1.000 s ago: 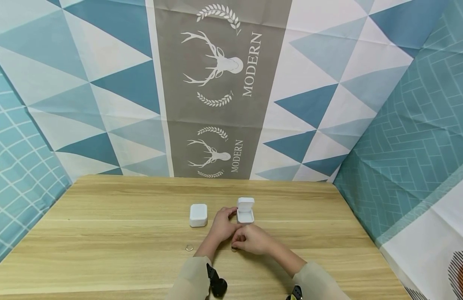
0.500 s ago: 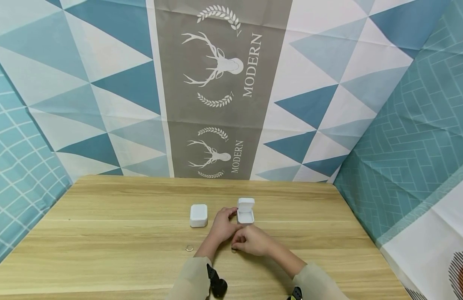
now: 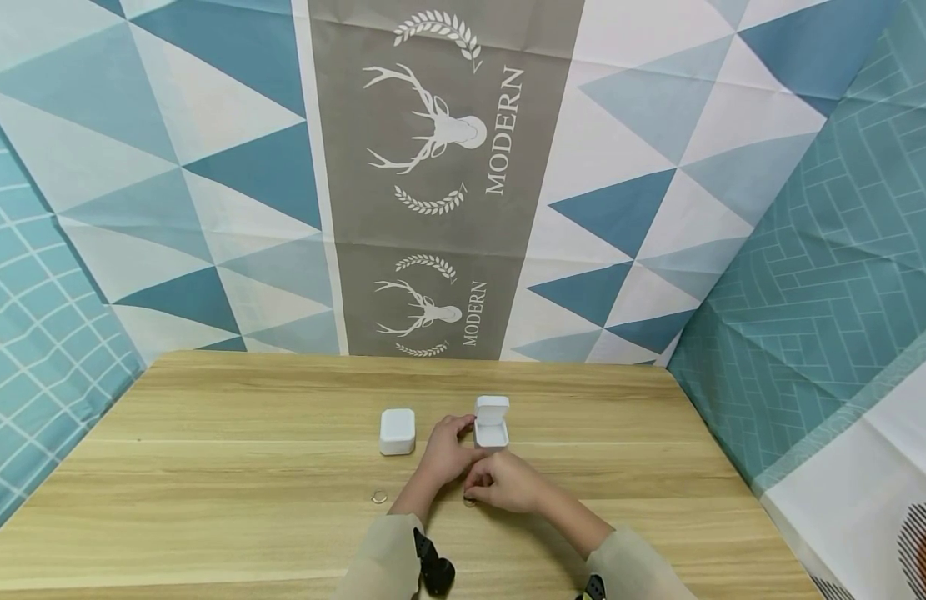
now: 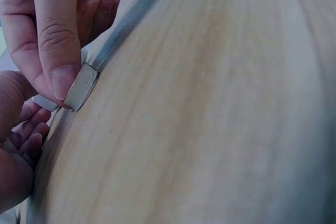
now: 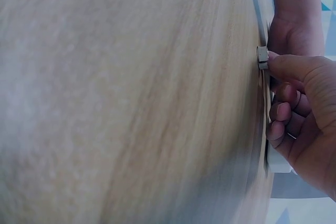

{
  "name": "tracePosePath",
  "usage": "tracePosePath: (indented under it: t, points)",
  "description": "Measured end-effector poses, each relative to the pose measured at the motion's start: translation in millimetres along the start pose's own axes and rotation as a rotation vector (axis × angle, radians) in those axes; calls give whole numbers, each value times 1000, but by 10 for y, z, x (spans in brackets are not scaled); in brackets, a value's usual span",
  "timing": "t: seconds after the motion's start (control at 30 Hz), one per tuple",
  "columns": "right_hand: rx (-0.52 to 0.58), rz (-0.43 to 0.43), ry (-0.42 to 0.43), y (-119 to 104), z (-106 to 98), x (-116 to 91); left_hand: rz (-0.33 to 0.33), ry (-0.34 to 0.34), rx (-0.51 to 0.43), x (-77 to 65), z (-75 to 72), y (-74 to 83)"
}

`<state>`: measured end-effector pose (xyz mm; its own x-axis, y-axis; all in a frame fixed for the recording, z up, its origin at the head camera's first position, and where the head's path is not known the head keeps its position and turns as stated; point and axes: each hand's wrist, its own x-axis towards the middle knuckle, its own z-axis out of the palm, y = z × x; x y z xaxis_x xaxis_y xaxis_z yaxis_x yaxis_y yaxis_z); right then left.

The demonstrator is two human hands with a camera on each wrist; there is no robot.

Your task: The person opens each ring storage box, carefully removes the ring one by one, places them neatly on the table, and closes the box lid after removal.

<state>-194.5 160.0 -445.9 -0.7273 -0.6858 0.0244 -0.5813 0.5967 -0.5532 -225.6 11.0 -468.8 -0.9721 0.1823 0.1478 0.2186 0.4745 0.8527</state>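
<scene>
My right hand (image 3: 508, 482) pinches a wide silvery ring (image 4: 82, 87) between thumb and fingertip, close over the wooden table (image 3: 230, 467). The right wrist view shows the same ring at the edge of the thumb, with the other fingers curled beneath. Just beyond stands a white ring box (image 3: 491, 433) with its lid raised and a pale inside. My left hand (image 3: 443, 450) holds this box from its left side, fingers along the side and thumb toward the front. Part of the left thumb is hidden behind the right hand in the head view.
A second, thinner ring (image 3: 378, 497) lies on the table left of my left forearm. Behind it stands another white box (image 3: 397, 431), lid down. Patterned cloth (image 3: 425, 208) hangs at the table's back edge and along both sides.
The right hand and the ring in it have shifted very slightly to the right. The left hand and both boxes keep their places.
</scene>
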Motion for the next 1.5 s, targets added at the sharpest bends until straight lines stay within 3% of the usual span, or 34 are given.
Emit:
tracePosePath:
  t: [0.67,1.03,1.5]
  points:
    - [94,52,20,14,-39,-26,14,0,31,14,7,-18]
    - [101,72,166,103,-168,-56,2,4,16,11,16,-34]
    - [171,196,304,208,-276,-93,-7,-12,-8,7,11,-26]
